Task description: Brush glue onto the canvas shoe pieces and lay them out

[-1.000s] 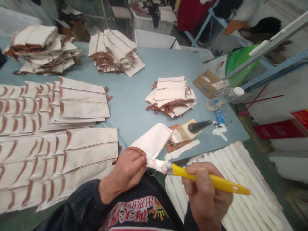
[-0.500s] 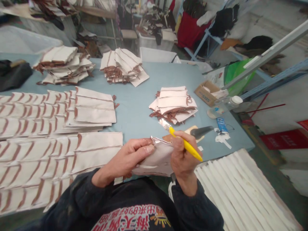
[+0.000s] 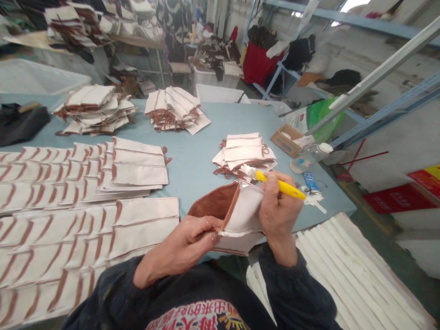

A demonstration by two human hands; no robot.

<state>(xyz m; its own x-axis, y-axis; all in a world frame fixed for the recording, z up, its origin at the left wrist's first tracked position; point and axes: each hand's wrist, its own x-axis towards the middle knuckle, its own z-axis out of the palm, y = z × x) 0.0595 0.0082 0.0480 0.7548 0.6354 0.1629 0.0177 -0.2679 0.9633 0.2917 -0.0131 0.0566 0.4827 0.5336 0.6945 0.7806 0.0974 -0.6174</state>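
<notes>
My left hand (image 3: 185, 243) pinches the near edge of a white sewn piece (image 3: 245, 208) with a brown inner side (image 3: 216, 201). The piece gapes apart, so its brown face shows on the left. My right hand (image 3: 280, 211) is closed round a brush with a yellow handle (image 3: 290, 189) and also grips the right side of the same piece. White matter cakes the brush's bristles (image 3: 248, 171), which point left over the piece's far corner. Just beyond lies a pile of similar white pieces with brown edges (image 3: 244, 149). Some fingers of my right hand are hidden.
Overlapping rows of white, brown-edged pieces (image 3: 144, 165) cover the table's left. Two stacks (image 3: 98, 107) stand farther back. To the right are a small cardboard box (image 3: 286, 141), a clear jar (image 3: 311, 158) and the table edge. White strips (image 3: 357, 270) lie at lower right.
The piece has been turned and spread, bringing its brown inside into view. My left hand has moved lower on its edge; the brush has shifted right. The view has tilted up slightly.
</notes>
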